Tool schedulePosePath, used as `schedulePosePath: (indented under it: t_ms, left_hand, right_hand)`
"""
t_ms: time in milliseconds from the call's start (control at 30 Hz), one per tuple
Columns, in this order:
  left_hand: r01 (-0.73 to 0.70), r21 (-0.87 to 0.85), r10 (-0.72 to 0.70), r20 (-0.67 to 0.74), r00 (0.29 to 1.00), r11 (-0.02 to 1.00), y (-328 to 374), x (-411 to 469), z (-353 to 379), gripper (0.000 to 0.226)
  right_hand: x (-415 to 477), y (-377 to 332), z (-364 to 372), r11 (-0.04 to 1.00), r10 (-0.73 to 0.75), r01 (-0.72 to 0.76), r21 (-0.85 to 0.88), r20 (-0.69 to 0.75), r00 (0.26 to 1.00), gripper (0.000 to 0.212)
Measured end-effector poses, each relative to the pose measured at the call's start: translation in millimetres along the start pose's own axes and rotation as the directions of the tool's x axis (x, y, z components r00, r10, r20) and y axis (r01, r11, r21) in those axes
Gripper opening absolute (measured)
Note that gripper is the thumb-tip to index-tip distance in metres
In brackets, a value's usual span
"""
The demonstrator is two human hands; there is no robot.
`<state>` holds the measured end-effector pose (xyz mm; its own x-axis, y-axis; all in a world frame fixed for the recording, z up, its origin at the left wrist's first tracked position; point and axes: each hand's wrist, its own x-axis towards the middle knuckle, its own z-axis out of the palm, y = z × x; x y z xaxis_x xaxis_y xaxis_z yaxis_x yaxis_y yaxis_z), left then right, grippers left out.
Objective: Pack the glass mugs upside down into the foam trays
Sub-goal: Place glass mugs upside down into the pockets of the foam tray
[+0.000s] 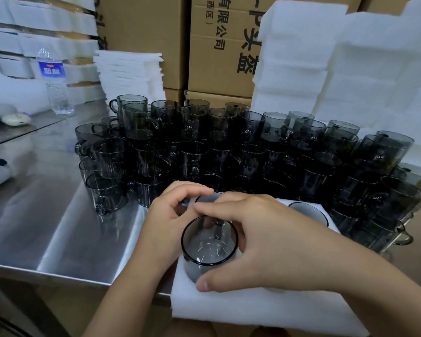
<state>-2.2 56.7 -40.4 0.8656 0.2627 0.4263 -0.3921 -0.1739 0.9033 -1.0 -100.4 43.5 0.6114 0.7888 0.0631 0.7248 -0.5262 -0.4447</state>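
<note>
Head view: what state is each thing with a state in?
front mug: seated in its slot, gripped by right hand.
left hand: fingers curled at rear mug; grip unclear.
foam tray: on table edge, mugs seated.
loose mugs: stacked upright.
water bottle: upright.

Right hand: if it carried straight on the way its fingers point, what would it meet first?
Probably the left hand. The right hand grips the mug over the foam tray, fingers pointing left and slightly away, tips right beside the left hand's fingers; whether they touch is unclear.
</note>
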Motion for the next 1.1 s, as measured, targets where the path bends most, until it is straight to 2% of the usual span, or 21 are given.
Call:
schedulePosePath:
  t_ms: [100,233,333,500,567,667,767,933,1033,1100]
  left_hand:
    - [0.018,-0.034,-0.018,-0.007,1.0,0.999,1.9,-0.6,0.6,0.018]
    - [0.021,0.007,-0.021,-0.011,1.0,1.0,1.5,-0.4,0.8,0.035]
    - [0.018,0.019,-0.018,-0.014,1.0,1.0,2.1,-0.3,0.5,0.037]
    - [0.017,0.025,-0.016,-0.025,1.0,1.0,1.6,-0.4,1.1,0.034]
    - [0.013,0.04,-0.012,-0.027,1.0,0.999,3.5,-0.5,1.5,0.027]
    - [0.014,0.071,-0.013,-0.023,1.0,0.997,5.6,-0.9,1.4,0.035]
    - [0.014,0.073,-0.012,-0.022,1.0,0.997,6.2,-1.2,1.1,0.034]
    - [0.004,0.079,-0.002,-0.022,1.0,0.997,7.3,-1.7,1.7,0.026]
    - [0.004,0.074,-0.002,-0.022,1.0,0.997,7.7,-2.2,1.3,0.025]
    - [0.003,0.081,-0.001,-0.019,1.0,0.997,6.9,-2.5,0.8,0.034]
  right_hand:
    - [-3.0,0.7,4.3,0.998,0.009,-0.006,0.064,-0.043,0.999,0.062]
    - [-9.5,-0.2,9.7,0.996,0.032,-0.023,0.086,-0.106,0.994,0.071]
    - [-12.5,-3.8,12.1,0.995,0.052,-0.04,0.09,-0.14,0.989,0.075]
    - [-12.5,-4.0,9.9,0.995,0.085,-0.078,0.069,-0.112,0.99,0.077]
    - [-13.2,-2.9,10.2,0.995,0.099,-0.097,0.018,-0.104,0.99,0.074]
    - [-13.1,-4.1,11.3,0.988,0.116,-0.127,-0.092,-0.113,0.987,0.084]
    - [-12.0,-2.1,11.5,0.995,0.094,-0.098,-0.02,-0.126,0.988,0.082]
    - [-14.1,5.1,10.4,0.993,0.08,-0.075,0.096,-0.053,0.995,0.079]
    - [-13.9,5.8,9.7,0.997,0.05,-0.046,0.069,-0.061,0.997,0.082]
    - [-16.7,4.0,8.2,0.999,0.036,-0.035,0.01,-0.069,0.997,0.087]
